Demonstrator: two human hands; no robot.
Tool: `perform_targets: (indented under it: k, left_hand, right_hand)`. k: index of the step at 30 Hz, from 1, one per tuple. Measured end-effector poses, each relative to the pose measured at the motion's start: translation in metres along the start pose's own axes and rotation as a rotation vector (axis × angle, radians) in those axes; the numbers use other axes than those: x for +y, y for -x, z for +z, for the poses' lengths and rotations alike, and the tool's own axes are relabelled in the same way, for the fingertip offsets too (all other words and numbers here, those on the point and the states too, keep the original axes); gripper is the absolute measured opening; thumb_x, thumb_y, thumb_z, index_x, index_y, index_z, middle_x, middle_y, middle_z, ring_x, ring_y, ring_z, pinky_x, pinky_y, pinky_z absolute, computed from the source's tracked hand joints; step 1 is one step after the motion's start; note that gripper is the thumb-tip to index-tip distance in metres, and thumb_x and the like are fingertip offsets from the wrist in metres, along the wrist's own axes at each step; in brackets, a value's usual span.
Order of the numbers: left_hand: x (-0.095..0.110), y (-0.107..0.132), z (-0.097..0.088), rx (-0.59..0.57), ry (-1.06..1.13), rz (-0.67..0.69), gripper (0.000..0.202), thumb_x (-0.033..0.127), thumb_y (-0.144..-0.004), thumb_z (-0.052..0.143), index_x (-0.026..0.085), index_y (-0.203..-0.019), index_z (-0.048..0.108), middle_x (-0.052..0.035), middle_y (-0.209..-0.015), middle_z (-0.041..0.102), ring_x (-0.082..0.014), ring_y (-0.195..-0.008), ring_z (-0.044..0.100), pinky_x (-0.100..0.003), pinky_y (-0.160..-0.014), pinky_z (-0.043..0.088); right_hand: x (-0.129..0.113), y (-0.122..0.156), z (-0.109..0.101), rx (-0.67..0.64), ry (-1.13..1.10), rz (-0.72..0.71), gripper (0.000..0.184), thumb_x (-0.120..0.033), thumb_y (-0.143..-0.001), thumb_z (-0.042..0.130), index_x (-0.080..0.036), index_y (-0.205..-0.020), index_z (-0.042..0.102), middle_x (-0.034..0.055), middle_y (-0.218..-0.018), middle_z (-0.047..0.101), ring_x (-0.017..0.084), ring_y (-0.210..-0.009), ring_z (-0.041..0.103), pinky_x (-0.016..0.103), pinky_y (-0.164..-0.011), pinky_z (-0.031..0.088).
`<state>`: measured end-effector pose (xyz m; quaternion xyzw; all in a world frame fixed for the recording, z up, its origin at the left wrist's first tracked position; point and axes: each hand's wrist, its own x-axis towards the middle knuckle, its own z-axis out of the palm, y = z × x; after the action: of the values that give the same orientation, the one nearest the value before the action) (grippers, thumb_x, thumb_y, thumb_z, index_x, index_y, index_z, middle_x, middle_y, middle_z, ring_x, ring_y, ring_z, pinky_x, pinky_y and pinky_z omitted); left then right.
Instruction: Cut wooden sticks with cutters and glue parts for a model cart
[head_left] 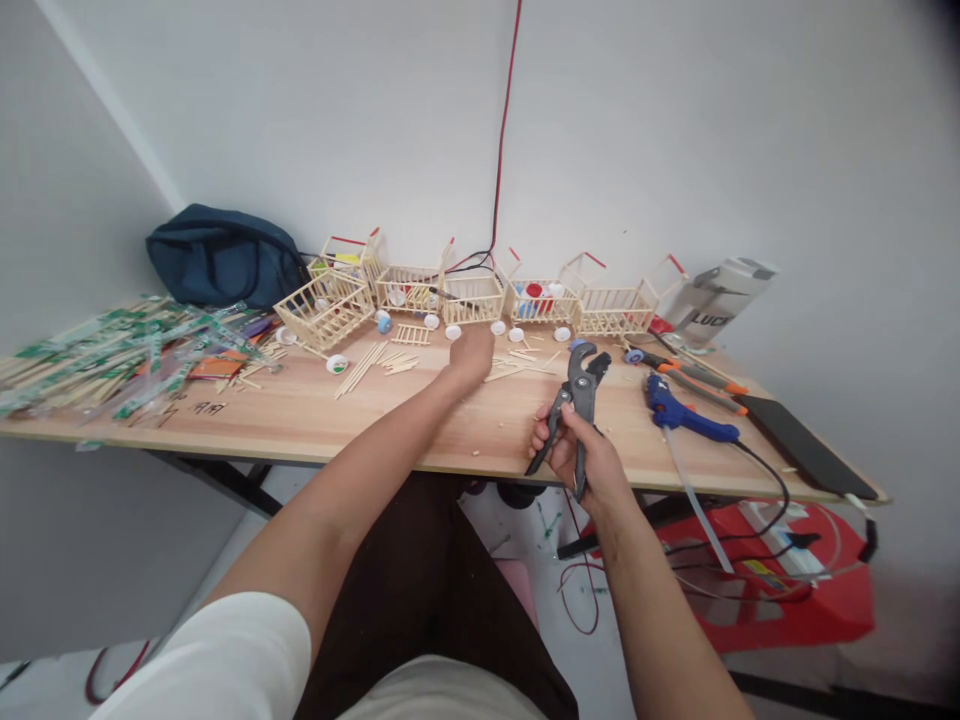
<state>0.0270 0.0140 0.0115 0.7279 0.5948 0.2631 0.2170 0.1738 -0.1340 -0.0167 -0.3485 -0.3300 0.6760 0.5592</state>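
My right hand is wrapped round the handles of a grey cutter above the wooden table's front edge, its jaws pointing away from me. My left hand reaches far across the table and rests among loose wooden sticks and small white round caps, just in front of a row of little stick-built carts. Its fingers are curled down and hidden behind the back of the hand.
A blue glue gun with its cord lies right of the cutter, with orange-handled pliers and a black flat slab beyond. A heap of green-wrapped stick packets covers the left end. A dark blue bag sits at the back left.
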Motion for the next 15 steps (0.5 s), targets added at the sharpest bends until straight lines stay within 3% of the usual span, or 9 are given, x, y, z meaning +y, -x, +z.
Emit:
perform_targets:
  k: [4,7,11,13,15]
  left_hand:
    - [-0.001,0.002,-0.002,0.061,0.088,-0.015,0.016,0.002,-0.079,0.048,0.010,-0.082,0.061,-0.0195,-0.104,0.065,-0.0285,-0.111,0.056,-0.038,-0.092,0.040]
    - [-0.008,0.012,-0.013,0.044,0.209,0.011,0.008,0.005,-0.077,0.054,0.012,-0.075,0.059,-0.0135,-0.091,0.069,-0.0229,-0.094,0.063,-0.032,-0.081,0.045]
    - [-0.020,0.044,-0.030,-0.102,0.447,0.033,0.008,0.018,-0.078,0.062,0.012,-0.078,0.056,-0.0082,-0.074,0.070,-0.0123,-0.061,0.062,-0.024,-0.059,0.046]
    - [-0.024,0.066,-0.034,-0.256,0.829,-0.017,0.021,0.024,-0.073,0.071,0.013,-0.081,0.055,-0.0083,-0.074,0.071,-0.0102,-0.056,0.059,-0.022,-0.056,0.045]
    - [-0.025,0.087,-0.035,-0.338,1.013,-0.067,0.031,0.027,-0.065,0.077,0.012,-0.081,0.056,-0.0079,-0.072,0.071,-0.0096,-0.057,0.059,-0.020,-0.055,0.043]
  right_hand:
    - [0.000,0.001,0.000,0.004,0.021,-0.007,0.029,-0.047,-0.072,0.069,-0.019,-0.077,0.061,-0.0006,-0.063,0.056,0.017,-0.063,0.059,0.032,-0.061,0.049]
    - [-0.001,-0.001,0.000,0.021,0.008,-0.005,0.030,-0.046,-0.069,0.072,-0.018,-0.077,0.062,-0.0012,-0.063,0.056,0.015,-0.060,0.057,0.030,-0.058,0.049]
    - [-0.003,-0.007,0.005,0.088,0.000,0.000,0.032,-0.041,-0.063,0.079,-0.017,-0.078,0.065,-0.0038,-0.059,0.053,0.012,-0.055,0.053,0.026,-0.053,0.046]
    - [-0.002,-0.010,0.011,0.113,0.031,-0.022,0.034,-0.041,-0.062,0.081,-0.016,-0.080,0.066,-0.0048,-0.058,0.051,0.011,-0.055,0.052,0.025,-0.053,0.045]
    - [-0.001,-0.012,0.019,0.128,0.092,-0.059,0.036,-0.042,-0.063,0.080,-0.016,-0.083,0.066,-0.0047,-0.059,0.051,0.011,-0.056,0.052,0.024,-0.054,0.044]
